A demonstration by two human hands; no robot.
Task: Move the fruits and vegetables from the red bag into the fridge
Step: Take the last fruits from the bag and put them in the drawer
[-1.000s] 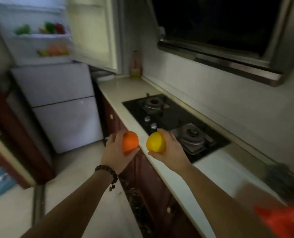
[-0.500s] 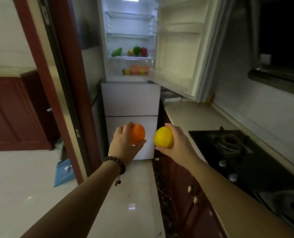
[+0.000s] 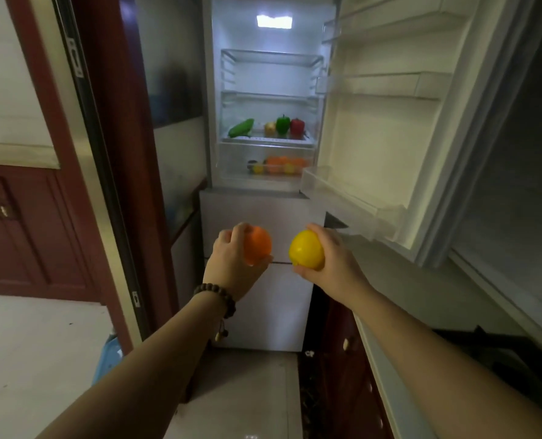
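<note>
Before the open fridge [image 3: 265, 198]: left hand [image 3: 231, 264] grips an orange [image 3: 257, 249]; right hand [image 3: 330, 264] grips a lemon [image 3: 306, 249], fingers curled round each. Both held short of the shelves. Likely light, firm, smooth; palm-cupped hold suits them.

two hands [image 3: 231, 264], one orange fruit [image 3: 258, 248], one yellow fruit [image 3: 306, 250]
</note>
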